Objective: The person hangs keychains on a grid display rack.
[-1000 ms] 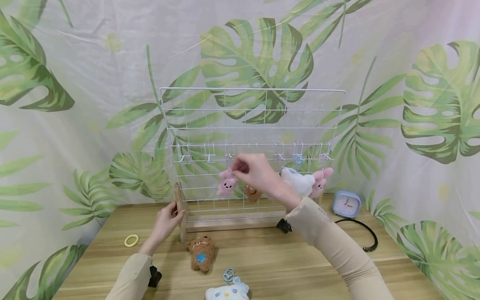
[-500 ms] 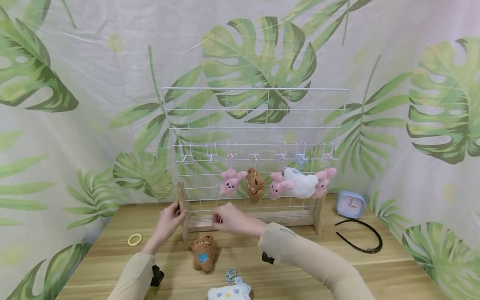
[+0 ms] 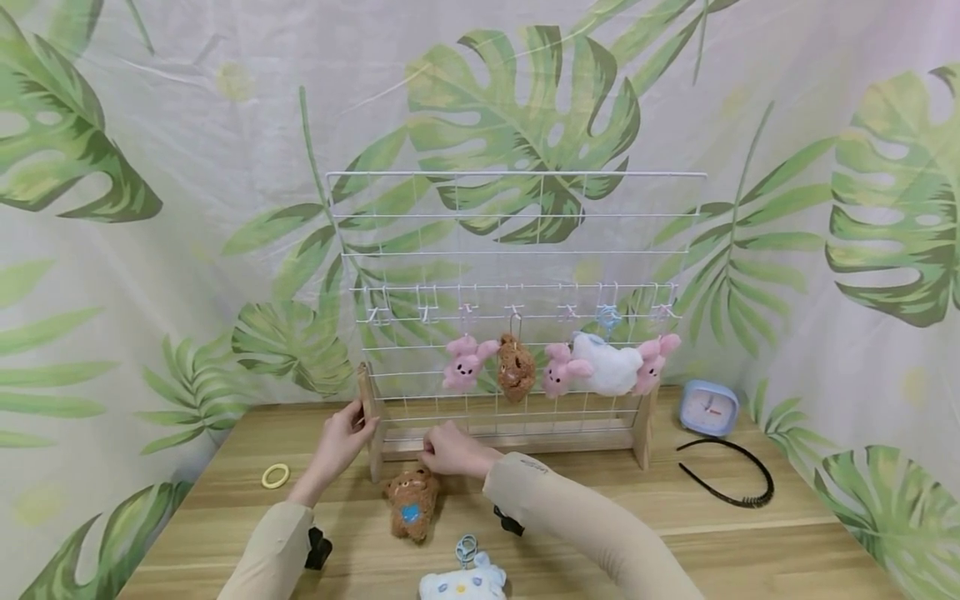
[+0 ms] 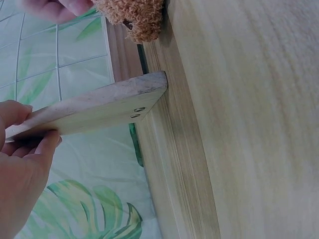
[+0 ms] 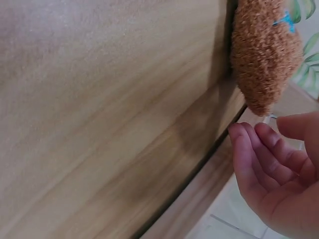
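- The right hand (image 3: 457, 452) has no hold on anything that I can see: its fingers are half bent, and the thumb stands apart from them
- Its fingertips are just beside the head end of the brown bear (image 3: 412, 504), which lies on the table (image 3: 600, 542) before the rack (image 3: 517, 173); whether they touch, I cannot tell
- The left hand (image 3: 341, 437) pinches the wooden upright (image 4: 107, 102) at the rack's left side, with thumb and fingers on opposite faces
- For this reach, I think the thumb should pass over the soft head and close gently; a hanging loop, if there is one, is hidden from me
- The left hand does well, in my judgement, to steady the upright, because a knock could shake the hanging plush toys (image 3: 609, 367)
- Nearer to the person lies a white plush (image 3: 463, 583) with its blue ring (image 3: 467, 547); the right sleeve (image 3: 570, 508) should pass clear of it
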`<state>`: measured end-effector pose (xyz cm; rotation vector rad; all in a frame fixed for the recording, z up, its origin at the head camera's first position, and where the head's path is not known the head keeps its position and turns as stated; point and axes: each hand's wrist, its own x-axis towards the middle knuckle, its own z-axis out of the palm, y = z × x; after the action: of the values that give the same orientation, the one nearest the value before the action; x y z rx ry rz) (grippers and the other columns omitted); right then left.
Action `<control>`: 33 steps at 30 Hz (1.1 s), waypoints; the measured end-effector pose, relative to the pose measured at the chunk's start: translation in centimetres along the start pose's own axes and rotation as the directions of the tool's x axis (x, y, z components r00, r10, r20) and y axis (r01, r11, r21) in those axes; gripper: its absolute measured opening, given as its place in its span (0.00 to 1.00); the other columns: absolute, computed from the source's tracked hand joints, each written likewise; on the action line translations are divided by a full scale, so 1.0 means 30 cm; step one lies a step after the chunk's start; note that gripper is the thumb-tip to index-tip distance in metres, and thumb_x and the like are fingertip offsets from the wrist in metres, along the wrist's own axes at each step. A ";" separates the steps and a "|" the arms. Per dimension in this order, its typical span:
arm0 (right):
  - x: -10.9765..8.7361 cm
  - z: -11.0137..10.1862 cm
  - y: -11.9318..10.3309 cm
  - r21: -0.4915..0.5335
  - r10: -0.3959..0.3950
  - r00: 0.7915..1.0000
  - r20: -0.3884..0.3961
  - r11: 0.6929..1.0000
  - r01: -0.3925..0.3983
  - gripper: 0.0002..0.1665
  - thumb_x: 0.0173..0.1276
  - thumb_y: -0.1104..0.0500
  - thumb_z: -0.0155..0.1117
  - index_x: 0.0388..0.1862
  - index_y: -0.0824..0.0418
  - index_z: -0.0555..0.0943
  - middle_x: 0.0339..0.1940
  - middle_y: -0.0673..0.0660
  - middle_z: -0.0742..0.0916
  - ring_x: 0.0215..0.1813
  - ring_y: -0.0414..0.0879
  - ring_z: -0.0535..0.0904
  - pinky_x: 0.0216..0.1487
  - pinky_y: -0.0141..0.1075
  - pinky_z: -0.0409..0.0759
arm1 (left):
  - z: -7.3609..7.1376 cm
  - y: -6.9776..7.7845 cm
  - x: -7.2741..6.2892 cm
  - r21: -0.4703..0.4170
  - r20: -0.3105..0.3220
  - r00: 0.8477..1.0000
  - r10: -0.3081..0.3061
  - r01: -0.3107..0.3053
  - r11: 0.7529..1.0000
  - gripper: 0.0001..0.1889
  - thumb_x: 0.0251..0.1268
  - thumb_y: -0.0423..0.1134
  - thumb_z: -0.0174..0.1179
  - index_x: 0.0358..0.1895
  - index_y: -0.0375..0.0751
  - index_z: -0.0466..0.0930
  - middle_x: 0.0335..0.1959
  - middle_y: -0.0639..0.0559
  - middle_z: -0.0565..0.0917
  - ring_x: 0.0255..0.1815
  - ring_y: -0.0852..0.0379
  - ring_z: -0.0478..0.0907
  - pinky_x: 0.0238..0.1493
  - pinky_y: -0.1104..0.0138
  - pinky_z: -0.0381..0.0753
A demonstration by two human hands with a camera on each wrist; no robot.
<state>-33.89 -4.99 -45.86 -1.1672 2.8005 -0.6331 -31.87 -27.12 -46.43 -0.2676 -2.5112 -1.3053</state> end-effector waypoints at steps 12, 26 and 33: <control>0.038 0.036 0.016 0.000 0.092 0.993 0.069 0.996 -0.092 0.16 0.64 0.57 0.69 0.18 0.55 0.77 0.15 0.42 0.74 0.19 0.33 0.67 0.21 0.21 0.66 | 0.005 -0.002 -0.001 0.007 0.002 1.000 0.004 -0.004 1.000 0.14 0.73 0.30 0.54 0.54 0.22 0.74 0.56 0.23 0.79 0.61 0.31 0.78 0.56 0.51 0.84; 0.053 0.043 -0.012 -0.045 0.079 0.979 0.186 0.996 -0.071 0.05 0.65 0.59 0.69 0.29 0.56 0.88 0.25 0.46 0.87 0.24 0.31 0.71 0.25 0.20 0.70 | 0.001 0.002 -0.003 -0.009 0.013 1.000 -0.028 0.028 1.000 0.17 0.74 0.30 0.53 0.60 0.23 0.72 0.59 0.23 0.77 0.63 0.32 0.76 0.58 0.52 0.82; 0.063 0.062 -0.016 -0.015 0.073 0.982 0.173 0.997 -0.072 0.15 0.68 0.54 0.67 0.23 0.58 0.87 0.13 0.46 0.81 0.14 0.31 0.68 0.18 0.19 0.67 | -0.001 0.004 -0.006 -0.001 0.002 1.000 -0.017 0.017 1.000 0.18 0.74 0.31 0.53 0.61 0.22 0.71 0.59 0.22 0.77 0.63 0.31 0.75 0.59 0.52 0.82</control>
<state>-34.57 -7.27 -47.17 -1.0599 2.6879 -0.4890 -31.67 -27.09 -46.38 -0.2479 -2.5201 -1.3136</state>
